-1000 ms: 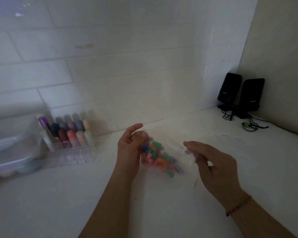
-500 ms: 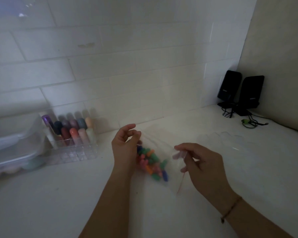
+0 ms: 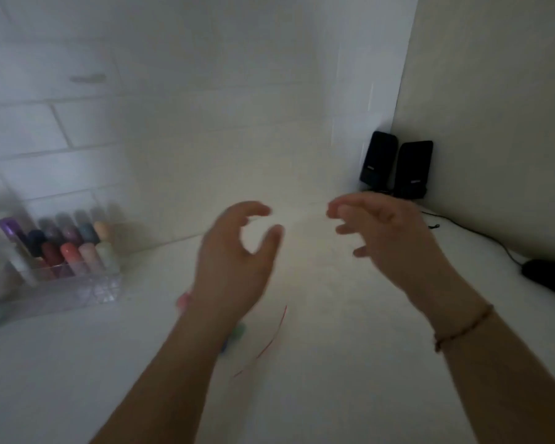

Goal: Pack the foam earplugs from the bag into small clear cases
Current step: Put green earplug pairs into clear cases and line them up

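Bag of foam earplugs (image 3: 237,331): lying on the white counter (image 3: 334,379), mostly hidden under the left wrist, red seal strip showing; no earplug appears packed yet. Left hand (image 3: 234,261) and right hand (image 3: 388,241) are hovering above with loosely curled fingers, gripping nothing; clear cases are not discernible in the blur.

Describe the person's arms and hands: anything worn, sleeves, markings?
Both forearms are bare, with no sleeves in view. The right wrist carries a thin cord or beaded bracelet, brownish in this dim light. The left hand and right hand wear no gloves; no watch shows. The frame is blurred, so rings or small marks cannot be ruled out.
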The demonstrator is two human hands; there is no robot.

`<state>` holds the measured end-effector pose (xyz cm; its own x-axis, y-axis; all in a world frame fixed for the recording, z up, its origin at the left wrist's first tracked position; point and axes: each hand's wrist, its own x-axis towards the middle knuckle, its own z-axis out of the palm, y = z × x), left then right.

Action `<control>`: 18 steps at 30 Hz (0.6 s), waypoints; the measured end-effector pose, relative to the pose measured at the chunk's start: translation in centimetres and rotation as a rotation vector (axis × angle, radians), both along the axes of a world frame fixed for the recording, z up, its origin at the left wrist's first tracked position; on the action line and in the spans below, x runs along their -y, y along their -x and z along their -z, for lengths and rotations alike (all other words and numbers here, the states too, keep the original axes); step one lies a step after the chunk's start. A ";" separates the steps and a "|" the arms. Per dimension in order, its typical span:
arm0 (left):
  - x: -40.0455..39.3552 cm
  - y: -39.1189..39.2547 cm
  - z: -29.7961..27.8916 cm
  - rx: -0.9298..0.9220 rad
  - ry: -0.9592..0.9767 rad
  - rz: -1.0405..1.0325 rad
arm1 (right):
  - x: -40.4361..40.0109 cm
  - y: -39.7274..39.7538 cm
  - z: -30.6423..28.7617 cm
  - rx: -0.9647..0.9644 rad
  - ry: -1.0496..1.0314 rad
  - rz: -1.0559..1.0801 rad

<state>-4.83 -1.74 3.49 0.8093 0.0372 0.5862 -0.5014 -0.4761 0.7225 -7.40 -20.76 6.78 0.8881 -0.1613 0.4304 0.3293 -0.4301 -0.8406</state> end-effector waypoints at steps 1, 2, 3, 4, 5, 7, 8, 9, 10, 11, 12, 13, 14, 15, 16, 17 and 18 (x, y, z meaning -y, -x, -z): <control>2.6 0.7 -0.1 -0.029 -0.057 0.146 | 2.1 -0.6 -0.4 -0.004 0.063 0.032; 5.1 1.2 0.2 -0.091 -0.167 0.248 | 4.2 -1.4 0.0 -0.037 0.178 0.081; 7.3 1.1 0.8 -0.159 -0.301 0.289 | 5.8 -2.2 1.0 -0.105 0.330 0.134; 9.1 0.7 1.8 -0.224 -0.428 0.287 | 7.1 -3.0 2.3 -0.203 0.488 0.167; 10.5 0.1 2.8 -0.283 -0.536 0.263 | 8.1 -3.5 4.0 -0.308 0.636 0.157; 11.7 -1.5 4.4 -0.375 -0.683 0.188 | 9.0 -4.3 7.0 -0.457 0.840 0.079; 12.0 -2.3 5.0 -0.397 -0.733 0.151 | 9.0 -4.3 8.0 -0.503 0.886 0.042; 12.1 -2.9 5.4 -0.414 -0.773 0.123 | 8.8 -4.2 8.7 -0.533 0.907 0.018; 12.1 -3.3 5.9 -0.433 -0.798 0.107 | 8.7 -4.2 9.2 -0.546 0.914 0.001; 12.0 -3.6 6.2 -0.451 -0.810 0.103 | 8.6 -4.1 9.5 -0.548 0.921 -0.004; 11.9 -3.6 6.5 -0.465 -0.820 0.108 | 8.6 -4.1 9.8 -0.541 0.938 -0.006; 11.8 -3.6 6.8 -0.476 -0.828 0.119 | 8.5 -4.1 10.0 -0.529 0.960 -0.011; 11.8 -3.6 7.1 -0.481 -0.832 0.134 | 8.6 -4.0 10.0 -0.525 0.976 -0.019; 11.7 -3.4 7.4 -0.479 -0.831 0.146 | 8.6 -3.9 10.0 -0.527 0.984 -0.027; 11.7 -3.2 7.6 -0.466 -0.823 0.153 | 8.6 -3.7 10.1 -0.532 0.990 -0.031; 11.8 -2.9 7.8 -0.447 -0.813 0.159 | 8.8 -3.3 10.2 -0.530 0.995 -0.032; 12.0 -2.6 7.9 -0.431 -0.806 0.172 | 8.9 -2.8 10.2 -0.525 1.000 -0.027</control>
<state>-2.21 -13.69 -4.44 0.9198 -0.3911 0.0301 -0.3767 -0.8594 0.3458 -4.57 -29.71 -3.43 0.9950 0.0685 -0.0723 0.0562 -0.9856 -0.1597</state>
